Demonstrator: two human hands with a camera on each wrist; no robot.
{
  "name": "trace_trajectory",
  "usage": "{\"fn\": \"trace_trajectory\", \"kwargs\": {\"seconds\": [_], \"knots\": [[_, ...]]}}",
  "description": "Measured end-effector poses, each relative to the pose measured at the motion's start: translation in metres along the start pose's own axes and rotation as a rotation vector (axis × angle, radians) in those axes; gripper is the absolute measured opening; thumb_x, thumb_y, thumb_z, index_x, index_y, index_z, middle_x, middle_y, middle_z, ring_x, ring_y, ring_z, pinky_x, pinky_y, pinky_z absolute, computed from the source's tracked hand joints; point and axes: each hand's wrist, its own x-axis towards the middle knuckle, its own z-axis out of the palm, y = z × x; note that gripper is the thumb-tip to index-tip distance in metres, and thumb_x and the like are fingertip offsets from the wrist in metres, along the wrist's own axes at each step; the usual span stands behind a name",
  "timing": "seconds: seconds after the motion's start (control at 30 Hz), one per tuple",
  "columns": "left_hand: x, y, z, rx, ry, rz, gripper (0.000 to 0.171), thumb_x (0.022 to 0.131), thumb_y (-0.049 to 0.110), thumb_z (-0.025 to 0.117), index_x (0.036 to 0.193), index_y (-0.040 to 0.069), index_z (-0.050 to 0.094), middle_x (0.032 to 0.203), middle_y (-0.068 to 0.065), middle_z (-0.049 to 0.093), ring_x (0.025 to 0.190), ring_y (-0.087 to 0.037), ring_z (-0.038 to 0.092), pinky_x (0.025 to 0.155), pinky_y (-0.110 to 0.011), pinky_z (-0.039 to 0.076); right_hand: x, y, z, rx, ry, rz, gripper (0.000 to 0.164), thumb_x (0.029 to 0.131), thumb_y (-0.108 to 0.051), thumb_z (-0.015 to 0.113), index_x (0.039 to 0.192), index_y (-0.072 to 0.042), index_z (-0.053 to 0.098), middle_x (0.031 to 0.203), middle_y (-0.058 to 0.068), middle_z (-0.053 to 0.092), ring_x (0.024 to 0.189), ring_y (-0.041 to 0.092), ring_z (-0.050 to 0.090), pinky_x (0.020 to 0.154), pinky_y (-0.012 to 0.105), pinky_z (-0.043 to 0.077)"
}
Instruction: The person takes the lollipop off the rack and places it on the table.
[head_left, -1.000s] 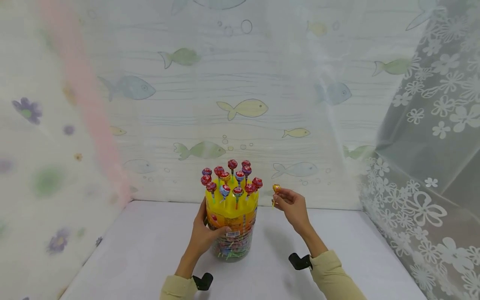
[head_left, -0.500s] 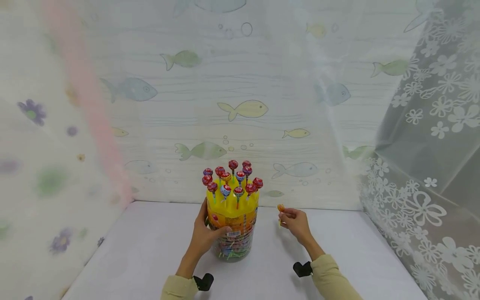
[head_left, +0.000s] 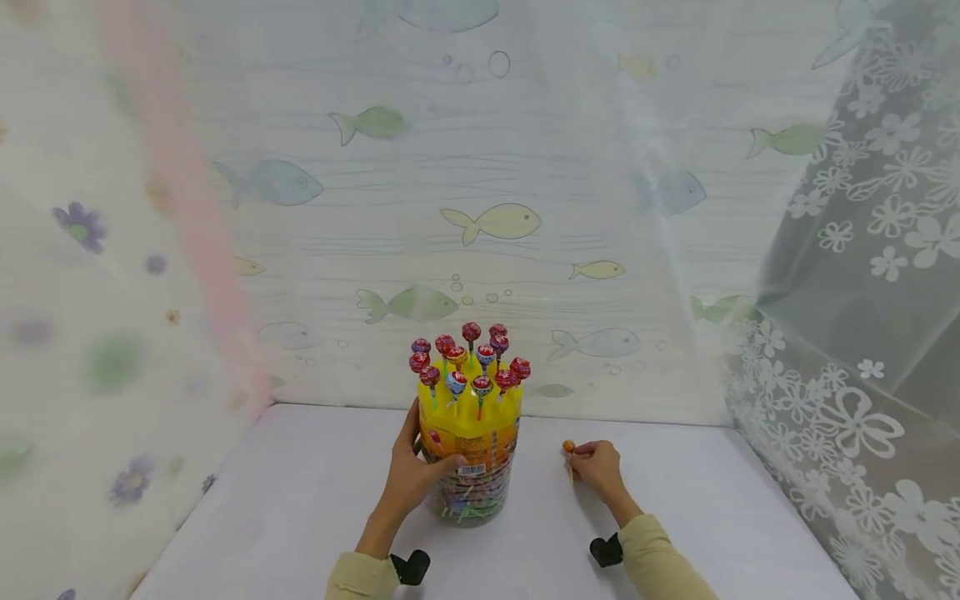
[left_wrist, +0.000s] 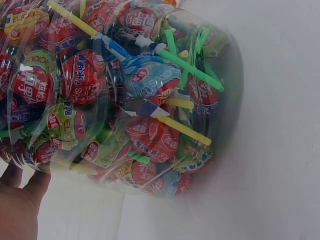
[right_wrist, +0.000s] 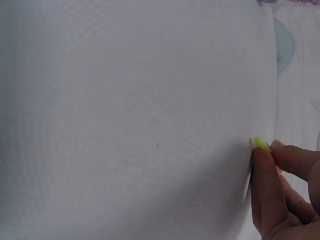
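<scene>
A clear plastic jar (head_left: pixel 472 502) stands on the table under a yellow lid (head_left: pixel 467 425), from which several wrapped lollipops (head_left: pixel 482 385) stick up. My left hand (head_left: pixel 411 475) grips the jar's left side, thumb across the front by the barcode label. Through the jar wall, the left wrist view shows many wrapped lollipops (left_wrist: pixel 82 77) with green and yellow sticks. To the right of the jar, my right hand (head_left: pixel 600 468) pinches an orange-topped lollipop (head_left: pixel 569 447) by its stick, low over the table. In the right wrist view only a bit of its yellow stick (right_wrist: pixel 261 144) shows.
A white-covered table (head_left: pixel 322 467) lies beneath the jar and reaches back to a curtain (head_left: pixel 487 283) printed with fish. Flower-patterned sheets hang at the left (head_left: pixel 112 333) and right (head_left: pixel 847 400).
My right hand has moved down and slightly right with the lollipop, away from the jar's top toward the table. The left hand keeps its grip on the jar.
</scene>
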Motion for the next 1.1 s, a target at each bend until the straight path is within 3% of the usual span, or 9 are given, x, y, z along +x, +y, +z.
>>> {"fn": "trace_trajectory", "kwargs": {"seconds": [0.23, 0.43, 0.57, 0.67, 0.8, 0.97, 1.1], "knots": [[-0.001, -0.003, 0.001, -0.001, -0.003, -0.013, 0.101, 0.086, 0.020, 0.083, 0.164, 0.021, 0.019, 0.165, -0.007, 0.033, 0.151, -0.033, 0.031, 0.120, -0.063, 0.024, -0.001, 0.005, 0.002, -0.014, 0.027, -0.008, 0.021, 0.081, 0.001, 0.074, 0.095, 0.016, 0.068, 0.079, 0.018, 0.073, 0.066, 0.015, 0.069, 0.054, 0.020, 0.055], [-0.001, -0.004, 0.001, 0.009, 0.000, -0.008, 0.100, 0.086, 0.020, 0.083, 0.164, 0.020, 0.020, 0.164, -0.008, 0.033, 0.151, -0.034, 0.032, 0.119, -0.063, 0.026, -0.004, 0.002, -0.004, -0.059, -0.039, 0.028, 0.034, 0.087, -0.008, 0.073, 0.105, 0.019, 0.064, 0.081, 0.019, 0.073, 0.060, 0.015, 0.068, 0.055, 0.024, 0.057], [-0.001, -0.004, 0.000, 0.016, 0.008, -0.005, 0.100, 0.086, 0.021, 0.084, 0.164, 0.020, 0.021, 0.164, -0.008, 0.034, 0.151, -0.034, 0.032, 0.119, -0.063, 0.027, -0.008, -0.017, -0.015, -0.225, -0.111, -0.014, 0.050, 0.094, -0.024, 0.068, 0.116, 0.021, 0.061, 0.097, 0.028, 0.072, 0.077, 0.029, 0.072, 0.067, 0.038, 0.061], [0.000, -0.004, 0.000, 0.016, 0.012, -0.005, 0.100, 0.086, 0.022, 0.084, 0.164, 0.020, 0.021, 0.164, -0.008, 0.034, 0.151, -0.034, 0.032, 0.119, -0.064, 0.026, -0.012, -0.039, -0.025, -0.282, -0.128, -0.089, 0.053, 0.098, -0.028, 0.064, 0.123, 0.019, 0.060, 0.110, 0.031, 0.070, 0.098, 0.039, 0.070, 0.080, 0.047, 0.060], [0.000, -0.004, -0.001, 0.008, 0.016, 0.005, 0.100, 0.085, 0.021, 0.084, 0.163, 0.019, 0.022, 0.163, -0.008, 0.036, 0.150, -0.033, 0.034, 0.119, -0.064, 0.026, -0.020, -0.074, -0.035, -0.142, -0.126, -0.213, 0.050, 0.104, -0.028, 0.059, 0.134, 0.011, 0.057, 0.123, 0.026, 0.067, 0.113, 0.040, 0.066, 0.088, 0.046, 0.060], [0.000, -0.006, -0.001, 0.010, 0.024, 0.012, 0.098, 0.085, 0.019, 0.084, 0.163, 0.019, 0.024, 0.162, -0.008, 0.038, 0.149, -0.033, 0.036, 0.119, -0.064, 0.027, -0.034, -0.114, -0.039, 0.103, -0.129, -0.423, 0.043, 0.106, -0.023, 0.055, 0.141, 0.002, 0.055, 0.132, 0.019, 0.064, 0.117, 0.033, 0.063, 0.092, 0.022, 0.056], [0.000, -0.005, -0.001, 0.013, 0.028, 0.012, 0.098, 0.085, 0.019, 0.084, 0.163, 0.019, 0.024, 0.162, -0.008, 0.039, 0.149, -0.033, 0.036, 0.119, -0.064, 0.027, -0.048, -0.139, -0.036, 0.251, -0.190, -0.549, 0.043, 0.105, -0.015, 0.056, 0.146, -0.003, 0.051, 0.139, 0.016, 0.060, 0.125, 0.034, 0.058, 0.099, 0.017, 0.050]]}}
